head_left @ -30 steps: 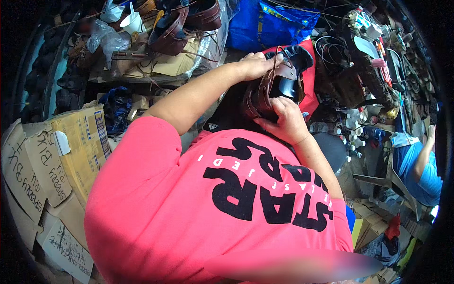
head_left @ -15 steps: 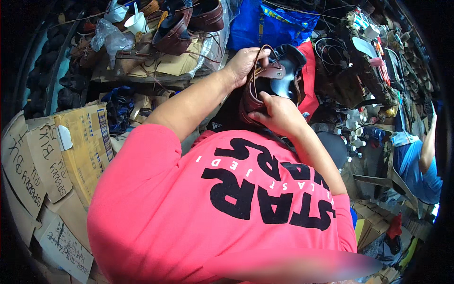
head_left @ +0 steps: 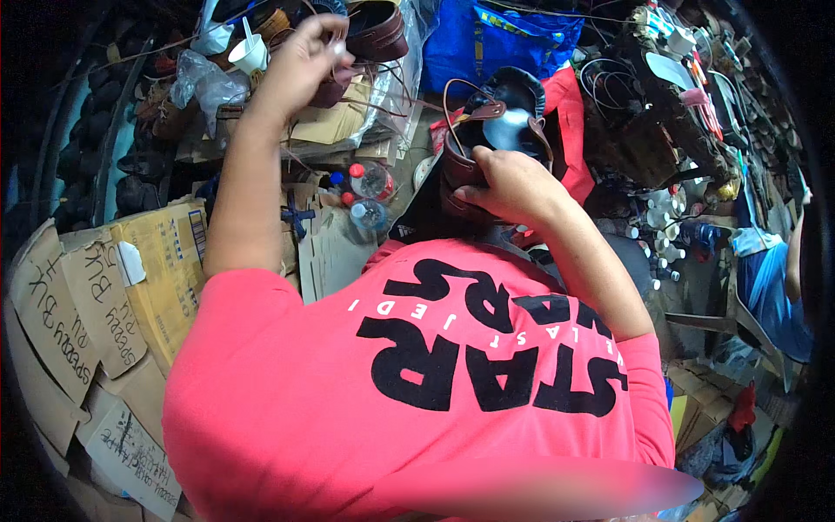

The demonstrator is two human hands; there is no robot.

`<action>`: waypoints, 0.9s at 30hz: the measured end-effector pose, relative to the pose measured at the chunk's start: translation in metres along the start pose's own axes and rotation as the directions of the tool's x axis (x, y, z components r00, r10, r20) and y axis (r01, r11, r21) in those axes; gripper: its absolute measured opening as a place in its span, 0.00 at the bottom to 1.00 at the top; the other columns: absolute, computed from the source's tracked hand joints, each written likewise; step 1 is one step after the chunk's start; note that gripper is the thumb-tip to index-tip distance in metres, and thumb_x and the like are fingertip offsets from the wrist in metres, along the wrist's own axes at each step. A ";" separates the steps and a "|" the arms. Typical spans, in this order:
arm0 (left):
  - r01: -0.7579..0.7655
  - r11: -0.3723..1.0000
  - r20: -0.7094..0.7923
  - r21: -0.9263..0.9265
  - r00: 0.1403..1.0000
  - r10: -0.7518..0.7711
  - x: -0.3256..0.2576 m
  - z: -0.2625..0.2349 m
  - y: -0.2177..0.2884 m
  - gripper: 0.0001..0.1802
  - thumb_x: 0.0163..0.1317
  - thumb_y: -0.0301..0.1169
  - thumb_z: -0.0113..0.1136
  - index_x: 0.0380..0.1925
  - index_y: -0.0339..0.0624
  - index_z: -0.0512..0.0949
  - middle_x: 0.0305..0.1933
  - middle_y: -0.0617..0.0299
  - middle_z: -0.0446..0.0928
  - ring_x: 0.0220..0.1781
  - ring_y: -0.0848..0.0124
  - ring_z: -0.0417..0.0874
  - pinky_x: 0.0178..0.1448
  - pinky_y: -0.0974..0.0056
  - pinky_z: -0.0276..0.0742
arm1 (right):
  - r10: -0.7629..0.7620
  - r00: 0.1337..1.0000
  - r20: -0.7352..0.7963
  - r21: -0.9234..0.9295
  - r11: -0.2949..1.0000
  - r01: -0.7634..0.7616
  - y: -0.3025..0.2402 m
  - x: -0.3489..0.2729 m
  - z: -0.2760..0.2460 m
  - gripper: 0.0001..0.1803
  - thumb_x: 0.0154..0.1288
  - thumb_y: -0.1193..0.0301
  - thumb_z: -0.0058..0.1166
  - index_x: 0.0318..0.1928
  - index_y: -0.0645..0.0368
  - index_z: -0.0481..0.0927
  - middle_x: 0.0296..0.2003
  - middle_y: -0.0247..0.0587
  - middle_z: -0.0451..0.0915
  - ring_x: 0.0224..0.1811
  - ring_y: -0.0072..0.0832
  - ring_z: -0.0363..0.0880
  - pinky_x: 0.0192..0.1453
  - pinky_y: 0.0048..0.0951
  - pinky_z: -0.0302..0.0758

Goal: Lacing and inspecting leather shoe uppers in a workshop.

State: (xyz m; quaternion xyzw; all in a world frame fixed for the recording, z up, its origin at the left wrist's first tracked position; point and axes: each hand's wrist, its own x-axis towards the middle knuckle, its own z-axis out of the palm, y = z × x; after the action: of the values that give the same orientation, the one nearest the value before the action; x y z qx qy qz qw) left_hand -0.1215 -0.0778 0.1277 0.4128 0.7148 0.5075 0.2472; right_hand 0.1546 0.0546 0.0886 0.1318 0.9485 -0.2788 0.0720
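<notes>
A person in a big pink shirt [head_left: 417, 400] with black letters fills the lower half of the view, bent over a very messy tabletop [head_left: 348, 252]. On the person's left, flat brown cardboard sheets [head_left: 96, 304] lean in a pile, likely kept there out of the way. A blue bag [head_left: 504, 39] sits at the far side, and a red cloth [head_left: 574, 130] lies just beside the shoe. The brown leather shoe [head_left: 487, 139] is in the middle, just past the person's chest and a little to the right. It stands tipped up, with its dark open inside facing the person, so its long way runs up and away from them; I think it is held this way so they can look inside. The right hand [head_left: 509, 183] wraps around the near, lower end of the shoe with its fingers closed tight on it, which keeps the shoe steady. The left hand [head_left: 300, 61] is stretched far out over the back of the tabletop, well apart from the shoe, near more brown shoes [head_left: 374, 30] and a white paper cone [head_left: 248, 52]. Its fingers are curled and pinched together, but whether something tiny sits between them I cannot tell. Two little bottles with red caps [head_left: 365, 187] stand between the two arms.
</notes>
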 end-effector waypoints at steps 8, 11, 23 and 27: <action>-0.708 0.611 0.133 0.355 0.685 0.716 -0.072 0.137 0.023 0.30 0.52 0.42 0.64 0.55 0.45 0.71 0.54 0.49 0.67 0.61 0.53 0.65 0.64 0.53 0.60 | -0.192 0.932 -0.306 0.485 0.811 0.326 0.007 0.024 0.022 0.21 0.55 0.63 0.57 0.44 0.66 0.72 0.40 0.58 0.77 0.42 0.48 0.77 0.47 0.38 0.73; -0.701 0.589 0.121 0.402 0.678 0.725 -0.074 0.162 -0.012 0.36 0.52 0.45 0.63 0.59 0.47 0.63 0.60 0.49 0.61 0.66 0.50 0.59 0.69 0.46 0.44 | 0.121 0.960 -0.253 0.931 0.300 0.207 0.027 0.029 0.025 0.12 0.62 0.67 0.53 0.42 0.60 0.75 0.33 0.38 0.78 0.32 0.28 0.75 0.38 0.27 0.72; -0.442 0.524 0.620 0.728 0.751 -0.228 -0.057 0.143 0.030 0.36 0.34 0.58 0.70 0.31 0.36 0.71 0.30 0.48 0.78 0.36 0.50 0.79 0.43 0.52 0.73 | -0.253 0.831 -0.496 -0.074 0.965 0.250 0.018 0.030 -0.105 0.25 0.66 0.52 0.47 0.37 0.66 0.80 0.30 0.48 0.78 0.35 0.37 0.77 0.44 0.31 0.73; -0.524 0.582 0.690 0.622 0.718 -0.091 -0.061 0.132 0.007 0.33 0.35 0.52 0.71 0.33 0.39 0.70 0.27 0.49 0.76 0.34 0.51 0.79 0.41 0.53 0.74 | 0.165 0.961 -0.220 0.334 0.939 -0.085 0.057 -0.006 -0.085 0.21 0.65 0.56 0.51 0.39 0.64 0.80 0.33 0.42 0.81 0.35 0.26 0.79 0.41 0.29 0.74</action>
State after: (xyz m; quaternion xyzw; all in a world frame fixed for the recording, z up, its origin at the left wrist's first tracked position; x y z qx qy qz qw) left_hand 0.0153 -0.0594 0.0824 0.7183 0.6646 -0.0101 0.2052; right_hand 0.1715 0.1460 0.1320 0.2356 0.8815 -0.4060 -0.0503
